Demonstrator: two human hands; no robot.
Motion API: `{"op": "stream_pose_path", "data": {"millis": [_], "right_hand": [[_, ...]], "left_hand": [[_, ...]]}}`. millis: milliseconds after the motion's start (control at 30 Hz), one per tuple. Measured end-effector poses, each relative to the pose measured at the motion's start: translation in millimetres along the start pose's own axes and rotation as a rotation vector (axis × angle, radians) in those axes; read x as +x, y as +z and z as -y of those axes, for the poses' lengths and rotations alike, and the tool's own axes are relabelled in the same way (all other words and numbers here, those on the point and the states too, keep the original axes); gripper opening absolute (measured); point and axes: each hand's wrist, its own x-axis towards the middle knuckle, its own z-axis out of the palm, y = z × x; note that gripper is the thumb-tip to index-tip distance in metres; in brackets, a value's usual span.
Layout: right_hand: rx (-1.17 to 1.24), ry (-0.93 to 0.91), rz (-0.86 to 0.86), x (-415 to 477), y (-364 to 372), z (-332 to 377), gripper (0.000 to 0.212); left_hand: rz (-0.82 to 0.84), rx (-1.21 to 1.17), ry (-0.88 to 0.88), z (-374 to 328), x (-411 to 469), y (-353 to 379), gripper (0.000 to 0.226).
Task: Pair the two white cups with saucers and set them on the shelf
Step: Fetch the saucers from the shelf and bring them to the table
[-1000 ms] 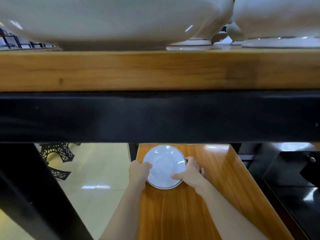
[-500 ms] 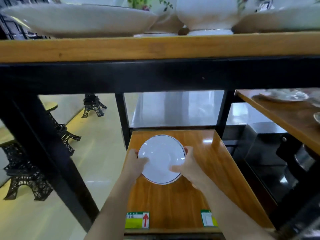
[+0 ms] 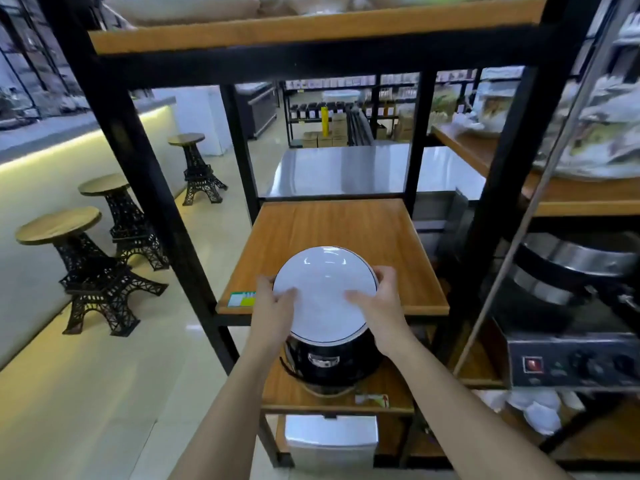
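Observation:
A white saucer (image 3: pixel 323 292) with a thin dark rim is held between both hands, lifted off and overhanging the front edge of the wooden middle shelf (image 3: pixel 332 230). My left hand (image 3: pixel 273 299) grips its left edge with the thumb on top. Gripping the saucer's right edge is my right hand (image 3: pixel 379 299). No white cup is in plain view; blurred crockery stands on the top shelf (image 3: pixel 277 32).
A black round appliance (image 3: pixel 329 362) sits on the lower shelf right below the saucer. Black frame posts (image 3: pixel 138 161) flank the shelf. Right of it stand metal machines (image 3: pixel 571 348) and a dish-laden shelf (image 3: pixel 571 188). Tower-shaped stools (image 3: pixel 100 271) stand on the floor at left.
Both hands have pulled the saucer back off the middle shelf toward me, past its front edge. My head has drawn back and up, so more of the rack shows.

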Motion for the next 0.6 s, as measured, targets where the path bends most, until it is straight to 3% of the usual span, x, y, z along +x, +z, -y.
{"op": "stream_pose_path", "data": {"millis": [200,600], "right_hand": [[-0.044,-0.006,-0.099,-81,-34,5,0.048],[-0.081,-0.028,-0.591,-281,-160,38,0.048]], "left_hand": [[0.088,0.003,0.0,2,-72,4,0.02],[0.576,-0.016,0.115,-12,-240,84,0.019]]}}
